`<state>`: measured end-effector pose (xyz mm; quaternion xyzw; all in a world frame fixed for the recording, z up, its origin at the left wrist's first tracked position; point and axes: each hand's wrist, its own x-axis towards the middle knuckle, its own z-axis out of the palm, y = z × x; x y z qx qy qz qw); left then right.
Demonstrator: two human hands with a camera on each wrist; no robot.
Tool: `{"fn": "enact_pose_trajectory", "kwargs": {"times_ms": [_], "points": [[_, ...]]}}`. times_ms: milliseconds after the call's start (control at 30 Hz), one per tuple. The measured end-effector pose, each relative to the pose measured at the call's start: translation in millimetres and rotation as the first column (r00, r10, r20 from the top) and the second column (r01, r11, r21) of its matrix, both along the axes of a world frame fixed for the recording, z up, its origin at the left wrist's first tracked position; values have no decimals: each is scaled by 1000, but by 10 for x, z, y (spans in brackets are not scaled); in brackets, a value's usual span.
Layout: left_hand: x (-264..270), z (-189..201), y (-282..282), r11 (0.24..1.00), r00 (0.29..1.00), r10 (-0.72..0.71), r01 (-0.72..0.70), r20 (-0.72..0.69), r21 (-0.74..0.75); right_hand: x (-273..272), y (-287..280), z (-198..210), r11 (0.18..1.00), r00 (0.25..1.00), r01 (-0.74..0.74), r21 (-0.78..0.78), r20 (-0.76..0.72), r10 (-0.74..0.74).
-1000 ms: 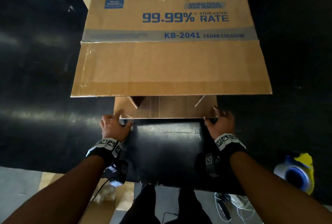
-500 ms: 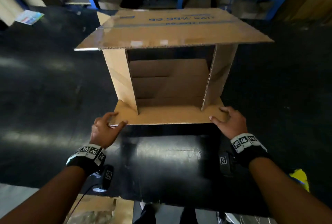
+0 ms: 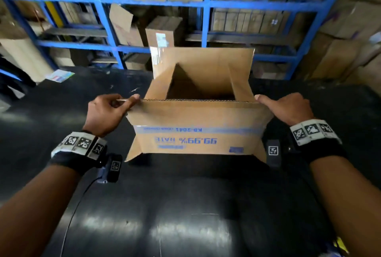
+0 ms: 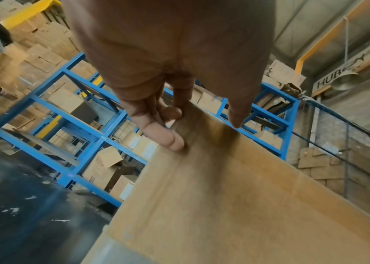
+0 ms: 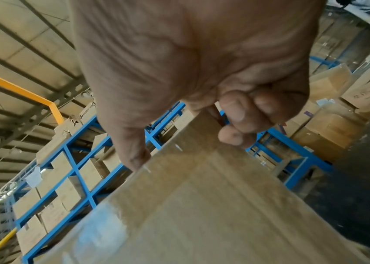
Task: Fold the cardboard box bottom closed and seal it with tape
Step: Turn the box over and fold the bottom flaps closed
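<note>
We hold the cardboard box (image 3: 195, 130) upside down on the black table (image 3: 185, 215), its printed side facing us and its flaps open on top. Our left hand (image 3: 105, 112) pinches the near flap's left corner; our right hand (image 3: 286, 108) grips its right corner. Blue shelving (image 3: 206, 5) stands beyond the box.

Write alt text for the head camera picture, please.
Two hands, left hand and right hand, grip the near top edge of an open cardboard box standing on a black table, its blue print upside down. Blue shelving stacked with cartons stands behind.
</note>
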<state>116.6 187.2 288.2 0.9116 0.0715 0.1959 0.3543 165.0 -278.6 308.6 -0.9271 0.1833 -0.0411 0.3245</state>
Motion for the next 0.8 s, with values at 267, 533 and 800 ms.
{"fn": "enact_pose_trajectory", "kwargs": {"times_ms": [267, 533, 800], "points": [[-188, -718, 183, 998, 983, -61, 58, -175, -25, -340, 2, -534, 999, 975, -29, 45, -221, 38], [-659, -1652, 232, 905, 913, -234, 79, -335, -418, -917, -148, -1369, 910, 992, -125, 396, 23, 126], [-642, -1767, 263, 826, 904, -278, 52, -324, -562, -976, -303, -1774, 758, 967, -254, 601, 136, 216]]}}
